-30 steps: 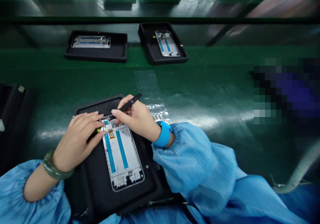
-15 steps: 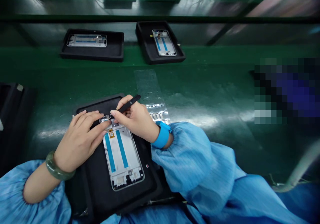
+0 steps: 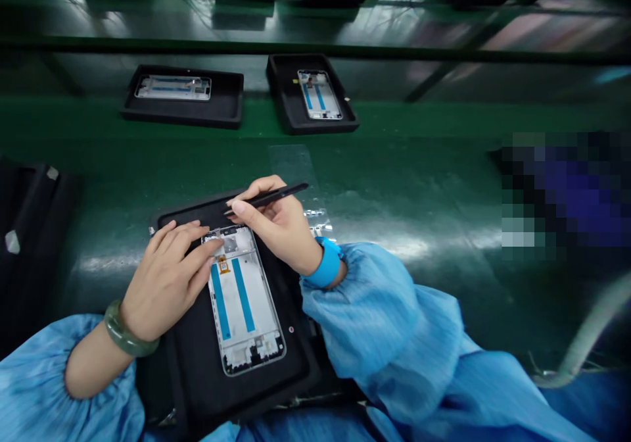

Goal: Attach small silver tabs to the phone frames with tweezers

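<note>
Black tweezers (image 3: 282,195) are held in my right hand (image 3: 283,228), just above the top end of a phone mid-frame (image 3: 263,317). Their tips look clear of the frame. White inside, with two blue strips (image 3: 243,295) and a small orange flex cable (image 3: 225,266), the frame lies in a black tray (image 3: 197,383). My left hand (image 3: 165,277) lies over the frame's upper left edge with its fingers stretched out. Its index fingertip touches the frame near the top, and the frame's upper left corner is partly covered.
A clear plastic film (image 3: 292,160) lies behind my right hand. Two more black trays with phone frames stand farther back, one at left (image 3: 227,106) and one at right (image 3: 286,110). Dark trays (image 3: 34,231) sit at far left; a pale hose (image 3: 591,330) is at right.
My right hand has lifted with the tweezers up and away from the phone frame's top end, and the tweezers now lie flatter. My left hand stays on the frame.
</note>
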